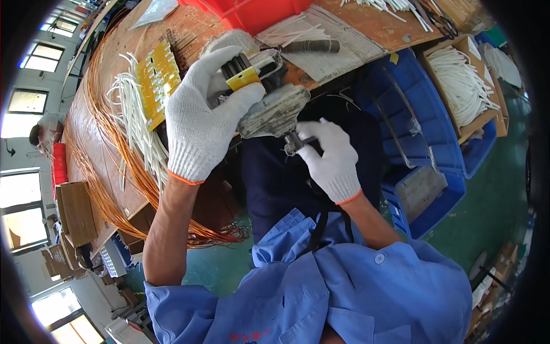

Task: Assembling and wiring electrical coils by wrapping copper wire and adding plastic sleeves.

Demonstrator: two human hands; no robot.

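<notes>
White knit gloves with orange cuffs cover both my hands. My left hand (200, 114) is closed, thumb and fingers gripping a small dark ridged block with a yellow strip (243, 79) around it. That block sits at the jaws of a worn grey bench vise (275, 112) on the table's near edge; how far it is between the jaws is hidden. My right hand (332, 155) is closed on the vise handle (309, 140), beside the screw end that points toward me.
White tubing (134, 109) and a yellow slotted sheet (157, 80) lie left, beside long copper wires (103, 126). A red bin (252, 14) stands behind the vise. To the right are a blue crate (424, 109) and a cardboard box (458, 86) full of white tubes.
</notes>
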